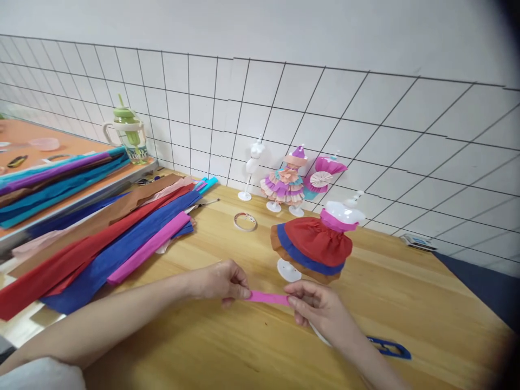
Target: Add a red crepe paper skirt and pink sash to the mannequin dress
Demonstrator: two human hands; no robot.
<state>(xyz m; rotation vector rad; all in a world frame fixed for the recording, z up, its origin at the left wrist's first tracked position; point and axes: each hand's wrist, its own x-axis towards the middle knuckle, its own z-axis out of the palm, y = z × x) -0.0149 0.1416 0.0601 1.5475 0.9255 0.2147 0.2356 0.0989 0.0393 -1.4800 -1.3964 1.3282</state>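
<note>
Between my two hands a short strip of pink crepe paper (268,298) is stretched level above the table. My left hand (225,281) pinches its left end between thumb and finger. The right end is pinched by my right hand (312,306). Just beyond stands a small white dress form (343,213) with a pink band (339,221) round its chest and a layered skirt (314,244) of red, blue and brown paper. Its round white base (288,269) shows under the skirt. A white curved edge, partly hidden, lies below my right hand.
Several crepe paper rolls (122,238) lie at left. A tape roll (245,221) sits mid-table. Along the gridded wall stand a bare dress form (254,162) and dressed ones (284,184). A blue cutter (390,348) lies at right. A green-lidded bottle (129,132) stands back left.
</note>
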